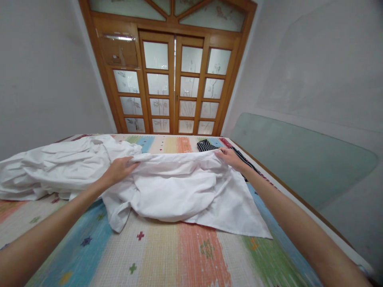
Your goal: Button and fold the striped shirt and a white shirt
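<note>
A white cloth garment [176, 195] hangs from both hands just above the bed, its lower part draped in loose folds on the striped bedspread [161, 259]. My left hand [122, 168] pinches its upper left edge. At the upper right corner, the fingers of my right hand [229, 157] are closed on the same edge, which is drawn fairly straight between the hands. What kind of garment it is I cannot tell. Beyond my left hand lies a crumpled heap of white cloth [60, 165]; whether it joins the held piece is unclear.
A black-and-white striped cloth [206, 146] lies behind my right hand, partly hidden by it. Along the right side of the bed runs a pale green panel [299, 155] against the wall. Wooden doors with glass panes [175, 79] stand beyond the far edge.
</note>
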Demonstrator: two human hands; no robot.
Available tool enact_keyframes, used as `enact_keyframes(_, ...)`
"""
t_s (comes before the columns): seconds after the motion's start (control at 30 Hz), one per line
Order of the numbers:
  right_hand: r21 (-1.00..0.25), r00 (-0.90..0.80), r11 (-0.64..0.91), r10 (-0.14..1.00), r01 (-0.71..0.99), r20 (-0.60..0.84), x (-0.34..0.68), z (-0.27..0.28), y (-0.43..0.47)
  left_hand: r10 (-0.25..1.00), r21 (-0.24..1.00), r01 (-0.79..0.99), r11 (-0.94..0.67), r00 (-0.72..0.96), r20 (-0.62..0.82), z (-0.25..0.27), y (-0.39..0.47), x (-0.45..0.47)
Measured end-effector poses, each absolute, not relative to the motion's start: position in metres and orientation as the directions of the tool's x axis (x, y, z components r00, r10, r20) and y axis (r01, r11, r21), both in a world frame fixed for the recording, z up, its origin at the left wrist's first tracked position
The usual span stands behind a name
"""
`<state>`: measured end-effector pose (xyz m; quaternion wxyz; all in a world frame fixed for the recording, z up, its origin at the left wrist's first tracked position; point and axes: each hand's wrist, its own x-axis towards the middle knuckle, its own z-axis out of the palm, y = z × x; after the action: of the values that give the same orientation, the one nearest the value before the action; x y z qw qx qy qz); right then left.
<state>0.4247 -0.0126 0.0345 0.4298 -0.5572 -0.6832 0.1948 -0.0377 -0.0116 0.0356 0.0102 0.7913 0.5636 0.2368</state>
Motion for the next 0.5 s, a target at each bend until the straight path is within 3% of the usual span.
enact_keyframes(0.13, -0.724, -0.019, 0.241, 0.954, 0.646, 0.301, 0.427, 0.040, -0.008, 0.924, 0.413, 0.832, -0.371, 0.285, 0.256, 0.048, -0.005, -0.042)
enact_keyframes(0.3, -0.737, -0.029, 0.083, 0.996, 0.671, 0.085, 0.427, 0.050, 0.001, 0.946, 0.494, 0.816, -0.302, 0.321, 0.048, 0.058, 0.008, -0.043)
enact_keyframes(0.5, -0.772, 0.125, -0.152, 0.988, 0.617, -0.094, 0.419, 0.051, 0.022, 0.956, 0.428, 0.860, -0.276, 0.202, 0.211, 0.061, 0.034, -0.036)
